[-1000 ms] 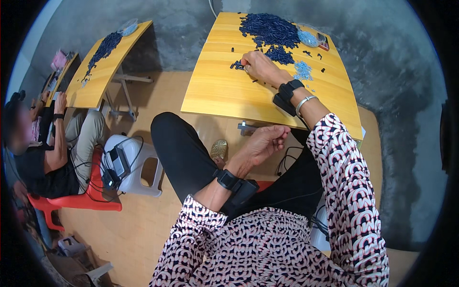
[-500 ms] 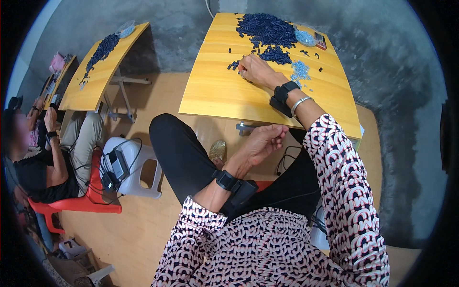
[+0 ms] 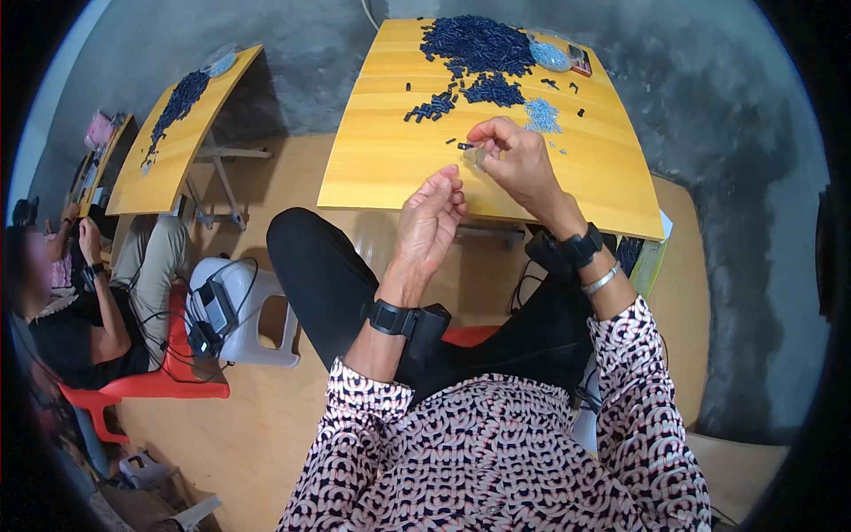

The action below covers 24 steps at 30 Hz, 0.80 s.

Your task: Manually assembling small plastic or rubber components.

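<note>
My right hand (image 3: 523, 168) is raised over the near part of the yellow table, thumb and forefinger pinching a small dark blue cylindrical piece (image 3: 464, 145). Just to its left and nearer to me, my left hand (image 3: 429, 220) has its fingertips pressed together; whatever may be between them is too small to make out. A small heap of dark blue pieces (image 3: 495, 89) lies beyond my right hand, beside scattered pale blue bits (image 3: 542, 115). Several loose dark pieces (image 3: 433, 107) lie to the left of that heap.
At the table's (image 3: 355, 168) far side are a large dark blue heap (image 3: 479, 44), a clear tub of pale blue bits (image 3: 551, 57) and a phone-like object (image 3: 580, 60). A white stool (image 3: 239, 275) with cabled devices stands left. Another person (image 3: 93, 310) sits by a second table (image 3: 213, 106).
My right hand has come back from the loose dark pieces toward me, now with one in its fingers. My left hand has risen from my lap to meet it near the table edge.
</note>
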### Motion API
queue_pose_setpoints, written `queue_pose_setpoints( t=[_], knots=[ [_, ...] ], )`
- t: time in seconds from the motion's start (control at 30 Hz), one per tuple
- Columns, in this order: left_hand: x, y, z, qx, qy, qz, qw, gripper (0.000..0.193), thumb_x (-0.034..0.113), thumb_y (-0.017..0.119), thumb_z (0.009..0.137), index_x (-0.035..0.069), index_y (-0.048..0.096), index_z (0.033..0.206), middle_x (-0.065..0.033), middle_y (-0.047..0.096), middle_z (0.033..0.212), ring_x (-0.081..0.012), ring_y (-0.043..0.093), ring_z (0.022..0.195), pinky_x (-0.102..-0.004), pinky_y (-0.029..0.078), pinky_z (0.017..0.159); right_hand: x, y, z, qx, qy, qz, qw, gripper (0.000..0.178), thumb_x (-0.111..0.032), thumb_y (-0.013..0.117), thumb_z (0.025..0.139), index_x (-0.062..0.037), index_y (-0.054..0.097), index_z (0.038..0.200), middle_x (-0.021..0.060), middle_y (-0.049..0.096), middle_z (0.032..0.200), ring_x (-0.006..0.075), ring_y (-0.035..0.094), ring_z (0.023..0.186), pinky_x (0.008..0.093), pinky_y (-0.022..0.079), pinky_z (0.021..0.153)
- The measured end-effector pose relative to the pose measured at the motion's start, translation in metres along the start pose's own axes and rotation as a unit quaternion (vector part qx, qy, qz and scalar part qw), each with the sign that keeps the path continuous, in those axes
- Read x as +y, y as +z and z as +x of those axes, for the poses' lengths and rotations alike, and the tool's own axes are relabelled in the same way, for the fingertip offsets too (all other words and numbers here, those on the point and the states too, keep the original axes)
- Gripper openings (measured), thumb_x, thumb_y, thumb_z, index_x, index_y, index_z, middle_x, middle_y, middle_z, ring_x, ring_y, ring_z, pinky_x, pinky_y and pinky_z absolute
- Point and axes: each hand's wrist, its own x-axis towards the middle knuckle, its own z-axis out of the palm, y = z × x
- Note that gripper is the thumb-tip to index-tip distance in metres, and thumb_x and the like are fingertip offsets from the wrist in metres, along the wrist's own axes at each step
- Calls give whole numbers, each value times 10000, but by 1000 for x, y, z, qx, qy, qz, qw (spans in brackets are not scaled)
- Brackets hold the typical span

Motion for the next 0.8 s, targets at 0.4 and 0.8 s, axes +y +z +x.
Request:
queue_pose_setpoints(
  t=[0.4, 0.8],
  knots=[
    [-12, 10, -3, -46, -3, 25, 999, 221, 60, 525, 876, -12, 529, 1085, -38, 575, 848, -82, 520, 727, -221, 459, 684, -10, -4, -42, 10, -35, 20, 999, 242, 55, 568, 642, -6, 584, 876, 79, 510, 698, 159, 521, 587, 263, 432, 538],
    [-21, 2, -4, -71, -29, 56, 995, 204, 113, 546, 872, -3, 552, 1040, -52, 595, 910, -86, 517, 729, -219, 454, 688, -8, -20, -63, -21, 26, 38, 999, 191, 34, 542, 660, 5, 560, 848, 140, 574, 775, 301, 562, 739, 359, 471, 654]
  ],
)
